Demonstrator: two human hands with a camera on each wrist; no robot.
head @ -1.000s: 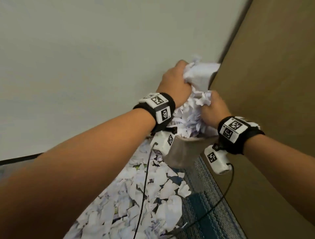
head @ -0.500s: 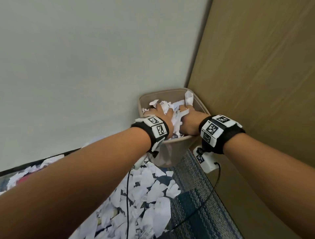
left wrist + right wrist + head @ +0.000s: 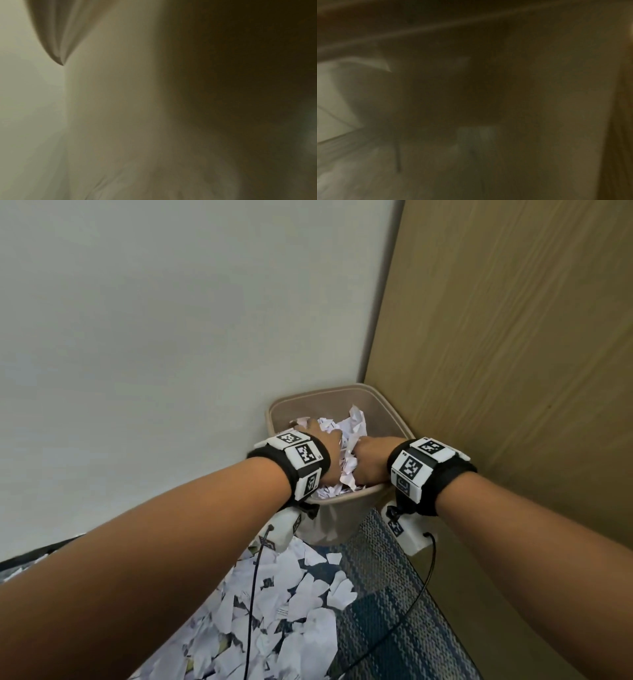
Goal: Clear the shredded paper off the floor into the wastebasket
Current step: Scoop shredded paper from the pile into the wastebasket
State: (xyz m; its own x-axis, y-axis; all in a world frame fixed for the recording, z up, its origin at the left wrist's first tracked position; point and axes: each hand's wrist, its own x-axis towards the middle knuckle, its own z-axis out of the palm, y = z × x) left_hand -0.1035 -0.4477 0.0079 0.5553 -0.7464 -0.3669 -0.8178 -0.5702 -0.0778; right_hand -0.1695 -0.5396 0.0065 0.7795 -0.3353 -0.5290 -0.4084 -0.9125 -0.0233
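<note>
1. Inside the wastebasket (image 3: 383, 409): a heap of crumpled shredded paper (image 3: 346, 426), reaching close to the rim on the near side.
2. Sunk into that heap: the left hand (image 3: 320, 436) and the right hand (image 3: 371, 460), knuckles up, side by side, paper bunched between them.
3. Grip of the left hand: cannot tell; fingers buried in the paper, only the back visible.
4. Grip of the right hand: cannot tell either; looks fisted from above, but fingertips hidden below the scraps.
5. No help from the wrist views: both dark and blurred, nothing readable.
6. Likely step, judging by the pose: depositing or pressing down a load in the wastebasket.
7. Done so far: a good share of paper already in the wastebasket.
8. Left to do: plenty. A wide spread of torn white paper pieces (image 3: 274, 621) lying on the patterned carpet (image 3: 387, 621) just in front of the wastebasket and off to its left, a few more scraps (image 3: 20, 568) by the wall further left.
9. Rough standing: underway, far from finished; several more handfuls needed, judging by the visible spread.
10. Possible snag: little room left in the wastebasket, so compacting probably necessary before more goes in.
</note>
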